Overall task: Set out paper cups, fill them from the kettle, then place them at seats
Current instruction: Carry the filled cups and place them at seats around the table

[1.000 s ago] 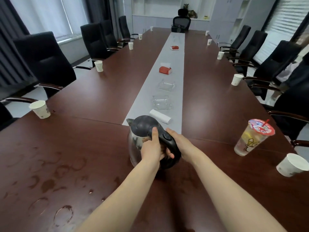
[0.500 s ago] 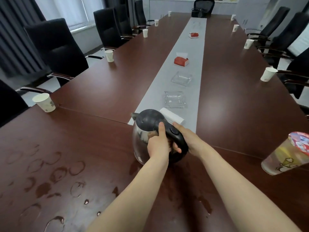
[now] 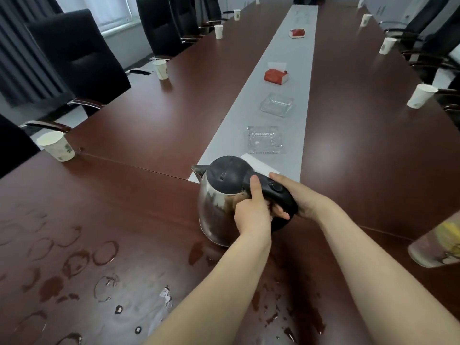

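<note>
Wet rings (image 3: 104, 252) mark the table (image 3: 149, 135); left hand (image 3: 251, 215) and right hand (image 3: 305, 199) both grip the kettle (image 3: 216, 210) handle, and damp fingers might slip, spilling water.

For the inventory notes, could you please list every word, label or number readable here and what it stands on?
Nothing here can be quoted.
Nearer glass ashtray: a line of lettering, too blurred to read.
Paper cups: green print, too small to read.
Plastic drink cup at the right edge: dark drawing, no legible words.
Red tissue box, kettle: no text shows.
</note>
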### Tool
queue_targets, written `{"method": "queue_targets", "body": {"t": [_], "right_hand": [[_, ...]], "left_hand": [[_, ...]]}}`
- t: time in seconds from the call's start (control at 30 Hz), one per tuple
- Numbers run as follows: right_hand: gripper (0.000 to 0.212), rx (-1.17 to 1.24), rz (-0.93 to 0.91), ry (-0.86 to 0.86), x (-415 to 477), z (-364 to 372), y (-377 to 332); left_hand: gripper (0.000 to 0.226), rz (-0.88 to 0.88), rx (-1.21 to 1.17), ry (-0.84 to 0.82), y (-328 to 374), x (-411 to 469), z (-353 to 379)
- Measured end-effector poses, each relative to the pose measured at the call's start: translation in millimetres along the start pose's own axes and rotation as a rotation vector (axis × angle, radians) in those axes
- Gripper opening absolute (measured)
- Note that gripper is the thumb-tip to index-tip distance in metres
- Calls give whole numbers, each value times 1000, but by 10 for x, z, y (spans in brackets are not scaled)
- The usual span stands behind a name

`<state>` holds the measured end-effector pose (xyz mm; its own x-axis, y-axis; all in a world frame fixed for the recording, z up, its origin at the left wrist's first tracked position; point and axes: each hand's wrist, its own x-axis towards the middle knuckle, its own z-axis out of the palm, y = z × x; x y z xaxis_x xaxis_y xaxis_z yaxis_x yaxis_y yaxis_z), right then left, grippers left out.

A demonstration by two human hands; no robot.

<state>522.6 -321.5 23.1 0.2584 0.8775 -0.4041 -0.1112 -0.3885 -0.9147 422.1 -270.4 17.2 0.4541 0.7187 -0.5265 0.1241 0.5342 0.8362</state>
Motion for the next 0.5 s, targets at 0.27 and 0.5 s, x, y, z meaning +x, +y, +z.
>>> {"method": "queue_targets", "body": {"t": [0.27, 0.5], "right_hand": [[72, -12, 66, 25, -17, -27, -35], [50, 61, 43, 208, -86, -15, -84]], "left_hand": [[67, -30, -25, -61, 23, -56, -9], [70, -3, 69, -12, 63, -69, 7]]}}
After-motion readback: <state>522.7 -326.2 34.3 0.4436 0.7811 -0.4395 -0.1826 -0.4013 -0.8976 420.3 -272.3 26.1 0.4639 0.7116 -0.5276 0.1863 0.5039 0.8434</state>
